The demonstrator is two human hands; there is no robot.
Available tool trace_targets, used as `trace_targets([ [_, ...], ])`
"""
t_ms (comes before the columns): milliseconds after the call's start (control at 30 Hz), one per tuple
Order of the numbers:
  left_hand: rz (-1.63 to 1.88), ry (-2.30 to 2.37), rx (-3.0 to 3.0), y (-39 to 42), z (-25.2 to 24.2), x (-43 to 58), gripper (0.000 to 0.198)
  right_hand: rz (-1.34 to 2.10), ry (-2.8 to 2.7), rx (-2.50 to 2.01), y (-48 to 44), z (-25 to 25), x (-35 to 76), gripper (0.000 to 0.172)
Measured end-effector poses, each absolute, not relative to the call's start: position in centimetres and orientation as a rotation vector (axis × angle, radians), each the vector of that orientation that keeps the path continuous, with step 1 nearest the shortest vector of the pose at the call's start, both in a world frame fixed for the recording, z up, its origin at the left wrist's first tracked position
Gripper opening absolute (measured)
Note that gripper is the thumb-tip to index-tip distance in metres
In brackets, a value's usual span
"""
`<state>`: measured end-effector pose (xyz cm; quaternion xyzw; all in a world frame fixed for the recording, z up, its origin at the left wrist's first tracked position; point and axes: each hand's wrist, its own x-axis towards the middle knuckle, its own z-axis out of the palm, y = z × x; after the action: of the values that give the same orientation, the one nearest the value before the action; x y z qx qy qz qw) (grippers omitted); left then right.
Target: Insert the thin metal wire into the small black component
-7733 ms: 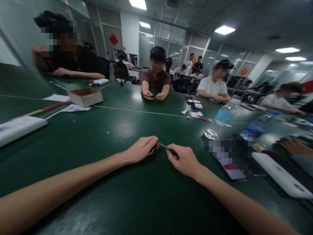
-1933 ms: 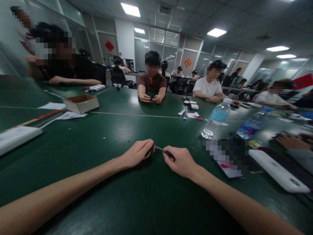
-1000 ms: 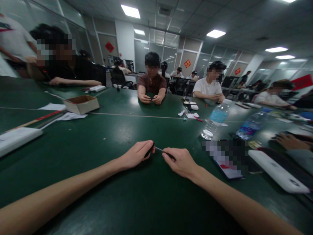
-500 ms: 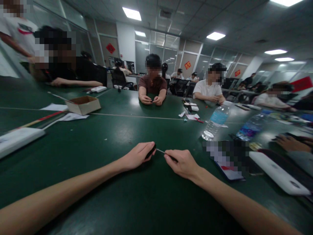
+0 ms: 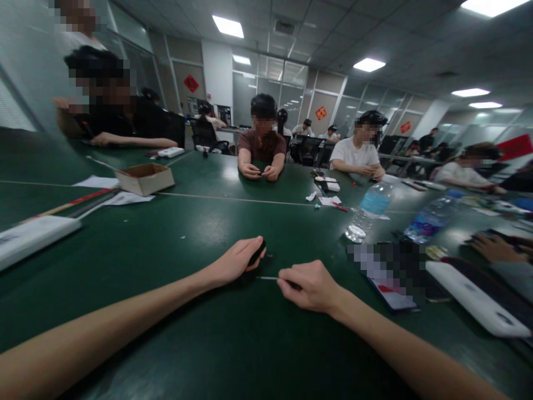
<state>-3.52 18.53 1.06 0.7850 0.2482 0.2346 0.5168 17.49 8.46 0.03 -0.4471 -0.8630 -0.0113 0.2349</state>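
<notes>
**Tool tip apart from the black piece, both hands low on the worktop**

Left hand rests on the green worktop, fingers curled shut round a small black piece. Only the piece's end shows past the fingertips; its shape is too small to tell.

Right hand lies just beside it, fingers pinched narrow on the dark grip of a thin tool. The bare metal shaft points left, towards the left hand. The tip is near the black piece but below it and not touching.

Risks, as I judge them:
- The shaft is thin and the piece small, so an aim slightly off would put the tip into a fingertip rather than the piece.
- Most of the piece is covered by the hand, so the target is hard to see.
- A loose pinch could drop the piece, and black on dark green would be hard to find.

Surroundings:
- A phone and a long white device lie close to the right forearm and limit elbow room there.
- Two water bottles stand beyond them.
- A co-worker's hand works at the far right.
- A cardboard box and some papers lie well apart to the left.
- Other people sit across the worktop.

Nothing lies between the two hands.
</notes>
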Motion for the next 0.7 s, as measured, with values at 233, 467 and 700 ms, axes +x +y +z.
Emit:
trace_targets([
  [233,0.561,0.617,1.867,18.55,1.05,-3.37,0.055,0.057,-2.165,-1.41,8.69,0.21,17.4,0.028],
  [467,0.536,0.595,1.869,18.64,0.61,-3.42,0.054,0.033,-2.157,-1.475,8.86,-0.05,17.33,0.026],
  [700,0.538,0.606,1.886,18.63,0.51,-3.36,0.054,0.021,-2.143,-1.499,8.85,0.03,17.29,0.026],
])
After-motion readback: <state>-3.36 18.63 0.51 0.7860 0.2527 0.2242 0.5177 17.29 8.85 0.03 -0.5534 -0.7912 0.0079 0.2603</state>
